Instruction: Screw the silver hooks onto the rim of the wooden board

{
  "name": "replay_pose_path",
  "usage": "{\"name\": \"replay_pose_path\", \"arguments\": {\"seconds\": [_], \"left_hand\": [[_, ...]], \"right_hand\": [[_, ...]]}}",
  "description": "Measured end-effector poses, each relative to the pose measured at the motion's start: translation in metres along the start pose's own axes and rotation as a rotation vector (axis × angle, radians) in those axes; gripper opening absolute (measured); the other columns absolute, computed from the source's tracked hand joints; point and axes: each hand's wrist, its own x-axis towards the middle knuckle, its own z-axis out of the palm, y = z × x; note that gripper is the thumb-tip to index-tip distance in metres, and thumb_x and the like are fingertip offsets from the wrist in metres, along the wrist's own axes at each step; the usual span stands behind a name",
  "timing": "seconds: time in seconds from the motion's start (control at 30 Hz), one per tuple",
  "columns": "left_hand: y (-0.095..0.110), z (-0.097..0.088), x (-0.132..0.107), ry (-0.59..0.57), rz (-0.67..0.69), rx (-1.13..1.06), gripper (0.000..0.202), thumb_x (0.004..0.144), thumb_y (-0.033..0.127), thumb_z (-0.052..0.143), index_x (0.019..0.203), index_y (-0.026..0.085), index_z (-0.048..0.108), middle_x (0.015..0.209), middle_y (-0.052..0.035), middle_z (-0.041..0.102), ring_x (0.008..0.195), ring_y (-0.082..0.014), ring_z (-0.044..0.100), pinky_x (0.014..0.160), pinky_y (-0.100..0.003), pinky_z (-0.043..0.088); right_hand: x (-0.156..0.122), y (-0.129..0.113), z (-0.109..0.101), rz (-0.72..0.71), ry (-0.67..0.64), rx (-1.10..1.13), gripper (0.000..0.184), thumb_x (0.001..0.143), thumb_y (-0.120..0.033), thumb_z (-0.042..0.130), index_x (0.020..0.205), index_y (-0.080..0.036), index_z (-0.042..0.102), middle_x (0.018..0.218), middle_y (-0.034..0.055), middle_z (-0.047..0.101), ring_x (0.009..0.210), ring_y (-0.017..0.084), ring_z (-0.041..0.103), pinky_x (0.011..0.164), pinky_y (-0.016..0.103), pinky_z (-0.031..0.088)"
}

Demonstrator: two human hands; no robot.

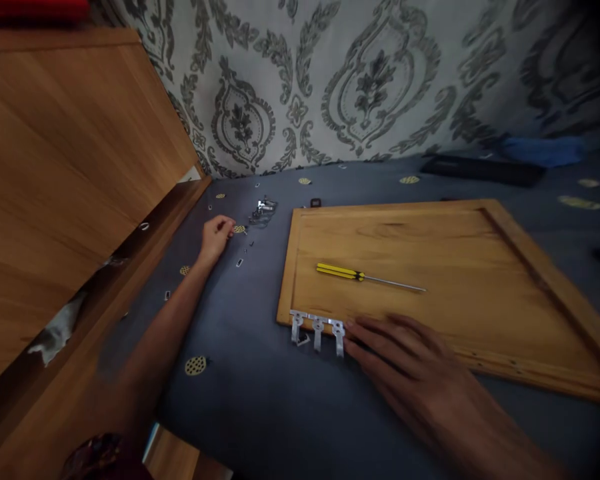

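My left hand [217, 237] reaches out on the blue patterned cloth with its fingers curled together; whatever lies in them, if anything, is too small to make out. Close to it are a few tiny screws [251, 244] and a small pile of metal hardware [263, 209]. My right hand [415, 360] rests flat on the near edge of a framed wooden panel [445, 247], fingers stretched out. Its fingertips are beside or touching a row of three metal brackets [318, 327] along the panel's near left edge. A yellow-handled screwdriver [367, 275] lies on the panel.
A large wooden cabinet or board [70, 147] stands on the left. A patterned curtain [300, 87] hangs behind. At the back right lie a long black object [483, 170] and a blue cloth [545, 151]. A small dark square piece [315, 203] sits behind the panel.
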Motion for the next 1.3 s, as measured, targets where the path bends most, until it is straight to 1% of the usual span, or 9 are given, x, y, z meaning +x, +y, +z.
{"name": "replay_pose_path", "arguments": {"seconds": [0.07,0.17,0.4,0.5,0.6,0.7,0.93,1.1,1.3], "left_hand": [[-0.008,0.007,-0.006,-0.044,0.023,0.043,0.03,0.097,0.037,0.062,0.116,0.014,0.062,0.111,-0.0074,0.066,0.092,-0.0181,0.067,0.08,-0.037,0.059],[-0.011,0.008,-0.008,-0.086,0.07,0.123,0.032,0.097,0.037,0.062,0.12,0.015,0.062,0.117,-0.0087,0.065,0.099,-0.0204,0.066,0.085,-0.04,0.058],[-0.007,0.009,-0.013,-0.179,0.182,0.325,0.03,0.097,0.036,0.062,0.119,0.015,0.062,0.118,-0.0089,0.065,0.102,-0.021,0.065,0.088,-0.042,0.057],[-0.006,0.01,-0.016,-0.212,0.204,0.393,0.03,0.097,0.036,0.062,0.118,0.015,0.063,0.118,-0.0088,0.065,0.102,-0.0209,0.065,0.089,-0.042,0.057],[-0.005,0.009,-0.017,-0.235,0.217,0.438,0.029,0.098,0.036,0.061,0.118,0.015,0.063,0.117,-0.0087,0.065,0.101,-0.0206,0.066,0.088,-0.042,0.057],[-0.004,0.008,-0.017,-0.255,0.232,0.459,0.029,0.097,0.036,0.061,0.118,0.015,0.063,0.117,-0.0087,0.065,0.101,-0.0205,0.066,0.088,-0.042,0.057],[-0.005,0.008,-0.017,-0.276,0.265,0.459,0.029,0.097,0.036,0.062,0.117,0.015,0.063,0.116,-0.0085,0.065,0.1,-0.0202,0.066,0.087,-0.041,0.058],[-0.007,0.008,-0.016,-0.278,0.278,0.436,0.03,0.097,0.037,0.062,0.118,0.015,0.062,0.117,-0.0086,0.065,0.1,-0.0203,0.066,0.087,-0.041,0.058],[-0.011,0.007,-0.013,-0.307,0.278,0.397,0.031,0.097,0.037,0.062,0.12,0.015,0.062,0.117,-0.0088,0.065,0.1,-0.0207,0.066,0.087,-0.041,0.058]], "right_hand": [[0.0,-0.001,-0.001,0.013,-0.023,0.008,0.032,0.099,-0.018,0.044,0.118,-0.024,0.069,0.117,0.0013,0.076,0.109,0.02,0.067,0.094,0.044,0.048],[-0.001,-0.001,0.001,0.015,-0.014,0.003,0.033,0.097,-0.015,0.046,0.117,-0.025,0.07,0.117,0.0016,0.076,0.109,0.02,0.067,0.094,0.043,0.049],[0.0,-0.002,0.004,0.02,0.03,0.002,0.033,0.096,-0.013,0.045,0.114,-0.024,0.071,0.113,0.0009,0.077,0.105,0.02,0.068,0.093,0.042,0.05],[0.0,-0.003,0.003,0.03,0.029,-0.004,0.033,0.098,-0.013,0.043,0.113,-0.025,0.07,0.113,-0.0004,0.077,0.105,0.019,0.068,0.094,0.041,0.05],[0.0,-0.004,0.002,0.041,0.004,0.003,0.034,0.098,-0.013,0.044,0.114,-0.025,0.071,0.114,0.0006,0.077,0.108,0.019,0.068,0.095,0.042,0.05],[-0.002,-0.003,0.003,0.046,-0.004,0.019,0.034,0.096,-0.013,0.046,0.118,-0.025,0.07,0.116,0.0019,0.076,0.11,0.019,0.067,0.096,0.043,0.051],[-0.003,-0.003,0.005,0.065,-0.01,0.067,0.038,0.093,-0.01,0.049,0.121,-0.027,0.068,0.115,0.0009,0.076,0.11,0.018,0.067,0.098,0.042,0.049],[-0.001,-0.007,0.006,0.107,0.039,0.073,0.035,0.093,-0.009,0.049,0.117,-0.026,0.069,0.114,0.0005,0.077,0.108,0.019,0.067,0.099,0.043,0.048],[-0.002,-0.003,0.004,0.056,0.014,0.072,0.036,0.092,-0.008,0.049,0.119,-0.024,0.068,0.115,0.0013,0.076,0.108,0.019,0.068,0.097,0.043,0.049]]}}
